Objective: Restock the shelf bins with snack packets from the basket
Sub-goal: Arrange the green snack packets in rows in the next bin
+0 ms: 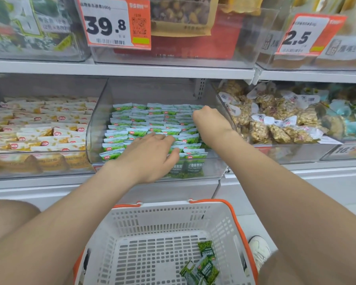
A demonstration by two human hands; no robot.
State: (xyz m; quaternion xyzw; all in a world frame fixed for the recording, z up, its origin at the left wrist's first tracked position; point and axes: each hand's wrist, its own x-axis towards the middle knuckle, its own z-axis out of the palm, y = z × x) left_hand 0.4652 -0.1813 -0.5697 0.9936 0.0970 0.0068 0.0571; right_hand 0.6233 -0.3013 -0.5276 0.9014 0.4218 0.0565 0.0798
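A clear shelf bin [95, 128] in the middle holds several neat rows of green snack packets [144, 120]. My left hand [150, 153] lies flat on the front rows, fingers spread and pressing the packets. At the bin's right side, my right hand [210, 118] reaches in toward the back rows; its fingers bend down out of sight behind the knuckles. Below me stands the white basket [162, 208] with orange handles. A few green packets [203, 264] lie in its bottom right corner.
The bin of yellow-and-white packets [39, 128] sits to the left, and a bin of bagged brown snacks [275, 118] to the right. Price tags [115, 21] hang from the upper shelf bins. My knee [10, 214] and shoe [259, 249] flank the basket.
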